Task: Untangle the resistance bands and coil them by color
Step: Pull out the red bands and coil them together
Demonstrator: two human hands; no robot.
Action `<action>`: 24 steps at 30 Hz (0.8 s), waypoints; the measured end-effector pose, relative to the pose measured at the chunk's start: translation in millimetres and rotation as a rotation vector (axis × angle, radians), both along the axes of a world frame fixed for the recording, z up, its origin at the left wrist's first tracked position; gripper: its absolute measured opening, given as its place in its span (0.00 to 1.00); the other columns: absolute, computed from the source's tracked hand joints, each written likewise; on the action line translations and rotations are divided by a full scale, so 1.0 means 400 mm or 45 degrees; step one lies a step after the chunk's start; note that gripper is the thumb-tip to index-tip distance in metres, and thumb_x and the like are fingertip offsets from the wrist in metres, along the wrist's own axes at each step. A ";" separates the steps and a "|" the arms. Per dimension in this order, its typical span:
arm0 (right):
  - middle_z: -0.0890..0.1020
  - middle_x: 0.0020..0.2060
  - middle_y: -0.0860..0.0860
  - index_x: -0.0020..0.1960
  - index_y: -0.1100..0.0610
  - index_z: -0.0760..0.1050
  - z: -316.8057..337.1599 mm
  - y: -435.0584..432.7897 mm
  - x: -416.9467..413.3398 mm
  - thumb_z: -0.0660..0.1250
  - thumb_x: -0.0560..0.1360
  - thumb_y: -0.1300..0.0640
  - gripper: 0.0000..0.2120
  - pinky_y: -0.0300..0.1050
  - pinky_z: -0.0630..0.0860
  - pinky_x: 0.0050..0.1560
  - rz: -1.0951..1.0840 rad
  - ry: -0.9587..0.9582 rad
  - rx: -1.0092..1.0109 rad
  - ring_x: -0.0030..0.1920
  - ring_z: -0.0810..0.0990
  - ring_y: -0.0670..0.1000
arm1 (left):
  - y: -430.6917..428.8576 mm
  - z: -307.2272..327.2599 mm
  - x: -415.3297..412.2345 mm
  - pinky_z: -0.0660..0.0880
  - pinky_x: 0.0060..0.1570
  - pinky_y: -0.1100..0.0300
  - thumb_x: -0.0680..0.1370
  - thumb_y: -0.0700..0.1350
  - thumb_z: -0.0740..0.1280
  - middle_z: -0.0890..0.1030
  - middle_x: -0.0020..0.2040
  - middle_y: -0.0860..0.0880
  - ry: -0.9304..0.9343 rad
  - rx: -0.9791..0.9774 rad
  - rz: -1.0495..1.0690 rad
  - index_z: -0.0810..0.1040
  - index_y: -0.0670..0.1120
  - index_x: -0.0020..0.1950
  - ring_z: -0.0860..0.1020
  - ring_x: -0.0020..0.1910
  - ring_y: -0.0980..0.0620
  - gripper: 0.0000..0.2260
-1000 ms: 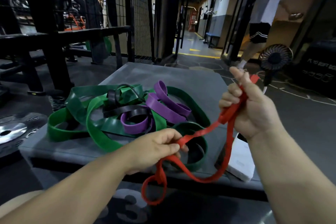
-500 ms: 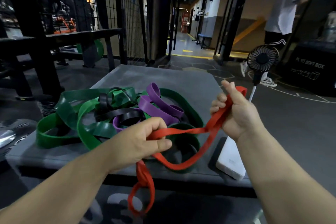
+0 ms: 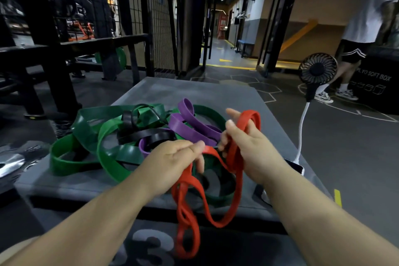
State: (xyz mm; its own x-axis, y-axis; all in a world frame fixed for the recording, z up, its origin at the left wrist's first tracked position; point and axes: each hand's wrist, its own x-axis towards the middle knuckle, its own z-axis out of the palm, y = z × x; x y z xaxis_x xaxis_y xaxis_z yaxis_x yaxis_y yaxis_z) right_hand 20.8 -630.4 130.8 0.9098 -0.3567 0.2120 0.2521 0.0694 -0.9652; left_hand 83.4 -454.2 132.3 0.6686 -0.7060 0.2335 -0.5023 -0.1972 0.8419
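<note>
The thumb and forefinger of the left hand [image 3: 170,164] pinch the red band [image 3: 248,114] at a point just in front of the right hand [image 3: 250,149]; the remaining left fingers curl loosely beneath. The right hand's lower fingers close around the same band. Its index finger [image 3: 234,113] sticks out straight, and a folded loop of the band rises above the knuckles. Between the two hands the band makes a short run. From both hands it drops in long slack loops that hang past the near edge of the surface [image 3: 194,93] and in front of the box side below, twisted on themselves at the lowest part.

Behind the left hand the rest of the tangle lies on the surface, from its left edge to about the middle. The green bands [image 3: 64,167] sprawl widest and reach the near left corner. The black bands [image 3: 149,134] sit knotted in among them, and the purple bands [image 3: 190,127] lie over the heap next to the right hand. One dark green loop lies under the hanging red strands, near the front edge.

At the right edge, a flat device [image 3: 298,167] with a white rim shows partly behind the right forearm. A black fan [image 3: 317,71] on a white bendy stalk stands up beside it. Beyond, a person [image 3: 356,49] in a white shirt and black shorts stands by a black box [image 3: 373,88].
</note>
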 end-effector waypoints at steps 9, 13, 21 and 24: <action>0.79 0.35 0.49 0.58 0.50 0.73 -0.045 0.050 0.007 0.65 0.75 0.41 0.17 0.48 0.79 0.41 0.201 0.113 -0.149 0.38 0.80 0.52 | 0.000 0.015 -0.007 0.69 0.33 0.66 0.75 0.54 0.60 0.70 0.28 0.49 0.710 -0.302 -0.235 0.82 0.41 0.41 0.70 0.29 0.54 0.18; 0.78 0.34 0.50 0.44 0.51 0.72 -0.038 0.063 -0.007 0.59 0.79 0.41 0.14 0.44 0.74 0.42 0.296 0.083 -0.404 0.36 0.76 0.50 | 0.007 0.025 -0.009 0.71 0.30 0.64 0.76 0.54 0.59 0.72 0.25 0.47 0.656 -0.260 -0.202 0.80 0.40 0.37 0.73 0.25 0.53 0.20; 0.76 0.33 0.64 0.37 0.44 0.73 -0.034 0.064 -0.010 0.61 0.74 0.32 0.17 0.43 0.72 0.35 0.476 0.045 -0.610 0.30 0.73 0.49 | 0.007 0.019 -0.001 0.70 0.29 0.66 0.76 0.53 0.60 0.79 0.30 0.44 0.818 -0.179 -0.236 0.79 0.41 0.34 0.73 0.28 0.53 0.20; 0.72 0.28 0.51 0.39 0.45 0.72 -0.034 0.057 -0.017 0.66 0.71 0.32 0.17 0.43 0.71 0.34 0.537 0.089 -0.587 0.28 0.70 0.48 | 0.009 0.013 0.002 0.64 0.25 0.66 0.73 0.56 0.62 0.71 0.26 0.47 0.822 -0.152 -0.280 0.79 0.40 0.36 0.66 0.24 0.55 0.19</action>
